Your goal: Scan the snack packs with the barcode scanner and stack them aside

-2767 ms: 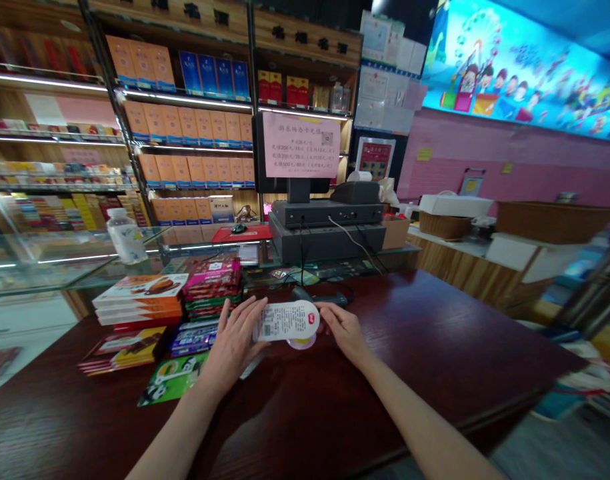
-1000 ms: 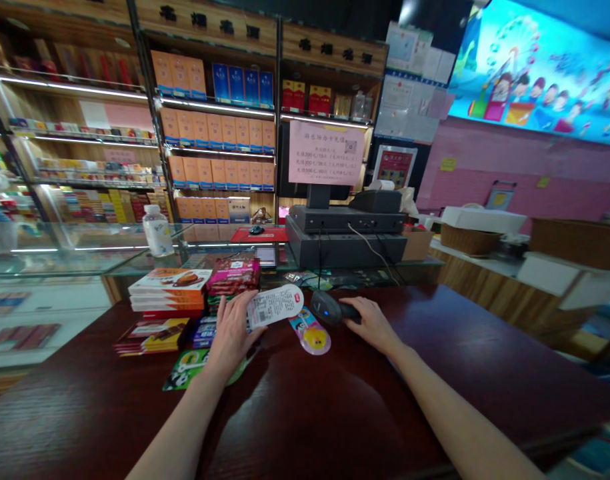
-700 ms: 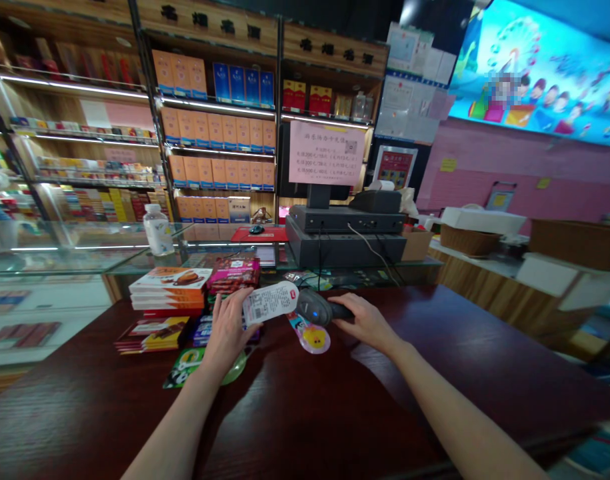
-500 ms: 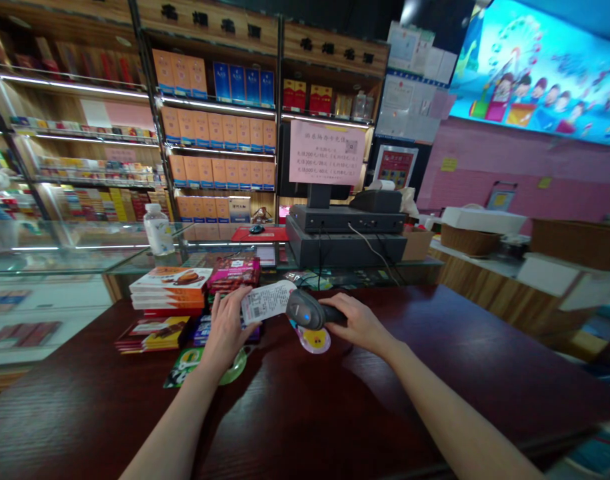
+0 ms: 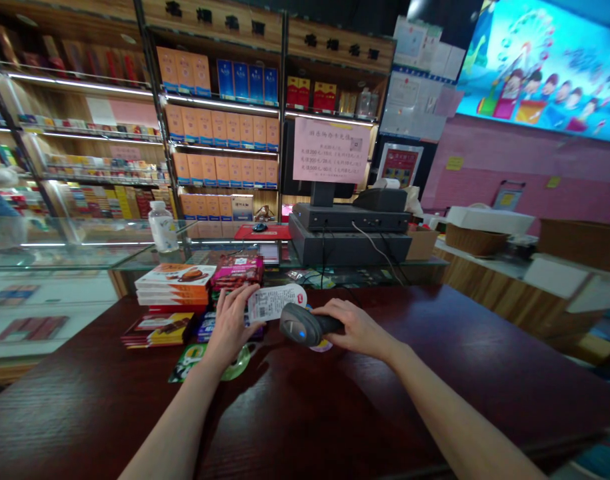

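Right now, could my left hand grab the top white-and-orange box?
Probably not straight away: your left hand holds the white-backed package. Otherwise the way looks free, since nothing lies on the top white-and-orange box.

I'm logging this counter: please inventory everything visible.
Scanner: one, grey, centre
Packet: one, white, centre
Packs: several, mixed colours, on table
Bottle: one, white, on glass counter
Mouse: one, dark, on red mat
Sign: one, pink, on monitor
Register: one, dark grey, below monitor
Boxes: many, mostly orange, on shelves
Containers: several, brown, right
Picture: one, blue, upper right
Person: one, blue trousers, far left
Left hand: one, bare, gripping packet
Right hand: one, bare, gripping scanner
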The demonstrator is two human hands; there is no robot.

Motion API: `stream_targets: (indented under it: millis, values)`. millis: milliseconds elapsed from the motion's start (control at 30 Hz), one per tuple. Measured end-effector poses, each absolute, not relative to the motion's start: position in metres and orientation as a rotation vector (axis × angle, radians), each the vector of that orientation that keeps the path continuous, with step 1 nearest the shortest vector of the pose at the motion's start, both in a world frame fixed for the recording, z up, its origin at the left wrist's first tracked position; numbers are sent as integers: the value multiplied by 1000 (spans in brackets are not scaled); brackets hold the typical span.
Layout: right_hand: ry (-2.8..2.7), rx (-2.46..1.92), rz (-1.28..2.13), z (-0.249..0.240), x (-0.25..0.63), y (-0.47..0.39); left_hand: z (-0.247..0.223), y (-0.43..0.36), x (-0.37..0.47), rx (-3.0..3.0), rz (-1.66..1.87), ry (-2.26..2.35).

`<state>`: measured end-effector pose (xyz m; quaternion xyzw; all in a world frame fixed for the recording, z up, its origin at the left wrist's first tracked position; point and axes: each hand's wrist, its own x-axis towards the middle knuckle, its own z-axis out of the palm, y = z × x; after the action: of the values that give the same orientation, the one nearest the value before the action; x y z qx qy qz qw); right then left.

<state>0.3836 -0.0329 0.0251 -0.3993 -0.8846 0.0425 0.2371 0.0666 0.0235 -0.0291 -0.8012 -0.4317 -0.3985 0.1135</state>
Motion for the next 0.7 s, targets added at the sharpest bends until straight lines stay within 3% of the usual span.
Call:
stream_targets:
  millis: [700]
  values:
    - [-2390, -1147, 156, 19, 393, -36, -31, 25, 66, -2346, -1157, -1252]
